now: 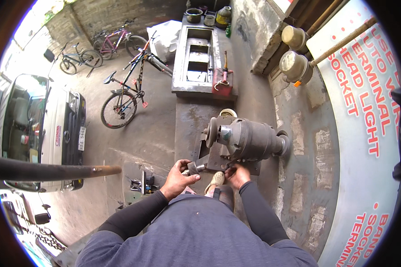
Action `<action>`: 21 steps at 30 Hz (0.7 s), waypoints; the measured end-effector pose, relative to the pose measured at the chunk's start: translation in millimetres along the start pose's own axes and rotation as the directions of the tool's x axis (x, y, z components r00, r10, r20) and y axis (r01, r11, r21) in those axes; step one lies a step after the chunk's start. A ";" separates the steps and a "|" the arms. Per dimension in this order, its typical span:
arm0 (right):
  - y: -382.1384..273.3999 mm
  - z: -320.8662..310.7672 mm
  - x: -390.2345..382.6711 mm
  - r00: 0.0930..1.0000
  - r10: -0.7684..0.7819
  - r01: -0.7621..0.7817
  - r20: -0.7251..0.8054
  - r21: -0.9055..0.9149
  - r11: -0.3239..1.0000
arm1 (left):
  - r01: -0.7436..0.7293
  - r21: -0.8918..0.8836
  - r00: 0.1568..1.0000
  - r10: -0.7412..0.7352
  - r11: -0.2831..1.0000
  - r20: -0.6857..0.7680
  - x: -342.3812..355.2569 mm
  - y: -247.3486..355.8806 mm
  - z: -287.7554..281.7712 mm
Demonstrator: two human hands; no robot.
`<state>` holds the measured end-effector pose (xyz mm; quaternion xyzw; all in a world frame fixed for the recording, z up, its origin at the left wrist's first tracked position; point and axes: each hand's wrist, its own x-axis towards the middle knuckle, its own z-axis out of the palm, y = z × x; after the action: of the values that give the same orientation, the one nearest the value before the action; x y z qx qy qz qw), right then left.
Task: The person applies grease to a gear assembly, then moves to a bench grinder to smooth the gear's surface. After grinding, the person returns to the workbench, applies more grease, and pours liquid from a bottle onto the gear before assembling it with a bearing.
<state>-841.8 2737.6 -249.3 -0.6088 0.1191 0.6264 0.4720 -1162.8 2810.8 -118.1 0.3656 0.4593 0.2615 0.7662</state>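
My left hand is closed around a short metal shaft with a toothed gear on it. The gear shows between thumb and fingers, and the shaft's end points toward the grinder's base plate. Just beyond my hands stands a grey bench grinder, with one wheel on its left end and another on its right. At the near edge of the base, under the motor, my right hand has its fingers curled in. Whatever they grip there is too small to make out.
A metal-framed stand with a red container is beyond the grinder. A bicycle and a parked vehicle stand to the left. A pipe juts in from the left. A large sign lines the right.
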 end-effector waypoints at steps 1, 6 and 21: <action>11.6 8.3 -10.7 0.981 0.112 -0.117 0.161 0.023 0.993 | -0.031 0.098 0.999 0.035 0.995 -0.038 7.7 -7.2 1.0; 35.5 105.7 -91.6 0.820 0.106 0.024 0.563 -0.220 0.975 | -0.015 0.479 0.990 0.081 0.878 -0.118 32.7 -9.9 21.9; -12.5 128.3 -79.1 0.813 -0.402 0.583 0.422 -0.591 0.557 | -0.039 0.069 0.999 0.037 0.997 0.030 76.6 -12.7 24.7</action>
<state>-930.7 2801.7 -145.2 -0.6686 -0.3600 0.5324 0.3740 -1106.1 2851.8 -159.8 0.4043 0.4501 0.2546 0.7544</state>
